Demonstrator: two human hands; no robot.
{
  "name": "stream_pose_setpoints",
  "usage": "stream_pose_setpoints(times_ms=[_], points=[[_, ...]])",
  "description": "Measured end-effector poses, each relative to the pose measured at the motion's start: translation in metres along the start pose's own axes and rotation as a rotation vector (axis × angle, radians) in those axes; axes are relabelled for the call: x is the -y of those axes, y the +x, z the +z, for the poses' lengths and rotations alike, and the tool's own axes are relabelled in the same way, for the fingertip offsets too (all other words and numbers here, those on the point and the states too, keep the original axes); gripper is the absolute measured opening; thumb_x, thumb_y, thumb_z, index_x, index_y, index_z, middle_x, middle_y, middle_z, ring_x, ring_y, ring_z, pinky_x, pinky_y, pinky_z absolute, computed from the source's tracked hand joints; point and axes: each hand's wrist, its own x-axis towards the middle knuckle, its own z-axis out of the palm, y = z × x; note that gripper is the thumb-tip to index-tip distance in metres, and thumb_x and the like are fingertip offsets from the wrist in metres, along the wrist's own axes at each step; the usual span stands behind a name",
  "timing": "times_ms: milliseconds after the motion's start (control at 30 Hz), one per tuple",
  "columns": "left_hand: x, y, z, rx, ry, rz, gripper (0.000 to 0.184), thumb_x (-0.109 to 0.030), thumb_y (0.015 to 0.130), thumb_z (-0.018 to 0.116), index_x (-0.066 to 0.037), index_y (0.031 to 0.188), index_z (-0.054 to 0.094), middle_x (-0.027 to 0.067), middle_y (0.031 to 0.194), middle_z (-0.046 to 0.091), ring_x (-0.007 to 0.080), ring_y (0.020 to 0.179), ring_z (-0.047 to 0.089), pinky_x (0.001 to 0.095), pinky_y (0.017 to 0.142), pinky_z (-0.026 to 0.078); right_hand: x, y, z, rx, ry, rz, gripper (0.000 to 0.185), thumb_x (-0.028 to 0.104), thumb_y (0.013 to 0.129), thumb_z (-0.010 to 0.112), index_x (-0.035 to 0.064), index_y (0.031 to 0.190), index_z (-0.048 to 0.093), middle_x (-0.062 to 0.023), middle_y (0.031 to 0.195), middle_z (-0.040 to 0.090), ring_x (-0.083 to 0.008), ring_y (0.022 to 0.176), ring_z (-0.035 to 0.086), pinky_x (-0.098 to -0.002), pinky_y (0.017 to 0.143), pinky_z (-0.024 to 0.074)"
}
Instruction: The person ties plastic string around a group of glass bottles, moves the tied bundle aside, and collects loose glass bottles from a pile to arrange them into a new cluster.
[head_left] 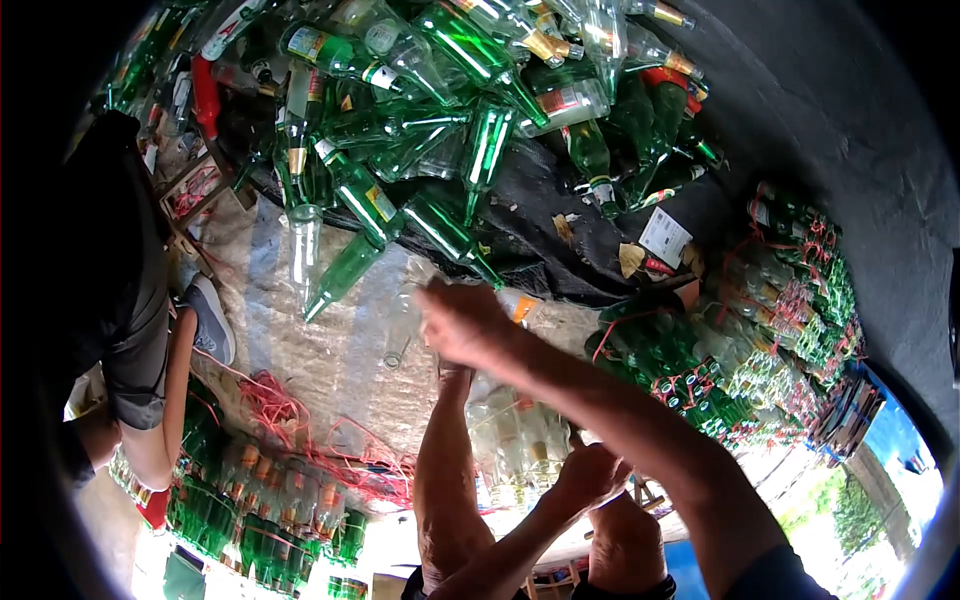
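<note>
The right hand point(460, 325) is reaching across toward the near edge of the bottle heap point(430, 120), its fingers partly curled and blurring; whether they are gripping anything, I cannot tell. A clear glass bottle point(405, 325) is lying just beside this hand, on the near side of the heap, its neck pointing away from the heap. The left hand point(595, 470) is curling into a fist farther from the heap, beneath the right forearm; what it may be holding is hidden. Clear upright bottles point(510, 435) are standing near it.

Green glass bottles are spilling from the heap onto a pale striped sheet point(270, 270) — one point(345, 272) is pointing its neck toward the near side. Pink twine point(275, 405) is lying tangled nearer than the heap, and tied bottle bundles point(790, 310) are sitting to its right. Another person's grey shoe point(208, 318) is resting left of the sheet's middle — nearer than the heap.
</note>
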Motion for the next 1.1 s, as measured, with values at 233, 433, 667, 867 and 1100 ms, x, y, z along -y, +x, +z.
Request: stream_pose_setpoints(times_ms=[233,433,667,867,1100], points=[[-0.023,-0.007,-0.030,-0.170,-0.165,0.095,0.029,-0.024,0.096,0.066,-0.008,0.120,0.063,0.0219,0.091,0.071,0.0431,0.082,0.070,0.0523,0.072,0.058,-0.130,0.065,-0.120,-0.544,-0.226,0.513,0.057,0.037,0.092,0.069,0.0068,0.135,0.046,-0.0275,0.124,0.060,-0.0447,0.113,0.063,-0.0517,0.092,0.0561],[-0.015,-0.005,-0.026,-0.193,-0.157,0.125,0.027,-0.021,0.095,0.068,-0.009,0.118,0.063,0.0188,0.090,0.071,0.0409,0.081,0.070,0.0505,0.069,0.057,-0.175,0.117,-0.146,-0.441,-0.116,0.569,0.057,0.038,0.091,0.071,0.0170,0.139,0.047,-0.0230,0.114,0.072,-0.0445,0.111,0.067,-0.0507,0.097,0.0510],[-0.020,-0.008,-0.035,-0.192,-0.106,0.112,0.024,-0.021,0.095,0.068,-0.009,0.116,0.063,0.0174,0.090,0.071,0.0409,0.081,0.070,0.0503,0.068,0.056,-0.216,0.131,-0.132,-0.565,-0.060,0.418,0.040,0.038,0.091,0.075,0.0073,0.114,0.066,-0.0180,0.094,0.074,-0.0347,0.093,0.072,-0.0459,0.085,0.0546],[-0.016,-0.007,-0.032,-0.195,-0.119,0.103,0.024,-0.021,0.094,0.068,-0.008,0.114,0.063,0.0179,0.089,0.071,0.0413,0.081,0.069,0.0512,0.067,0.055,-0.206,0.116,-0.134,-0.549,-0.054,0.303,0.038,0.037,0.096,0.070,0.0060,0.117,0.066,-0.0148,0.087,0.072,-0.0207,0.070,0.071,-0.0379,0.068,0.0570],[-0.016,-0.009,-0.033,-0.235,-0.130,0.126,0.031,-0.022,0.093,0.069,-0.008,0.119,0.063,0.0188,0.096,0.071,0.0414,0.083,0.070,0.0512,0.070,0.058,-0.124,0.079,-0.180,-0.412,0.718,0.395,0.036,0.033,0.097,0.071,-0.0019,0.103,0.068,-0.0063,0.080,0.060,-0.0131,0.060,0.058,-0.0342,0.061,0.0611]])
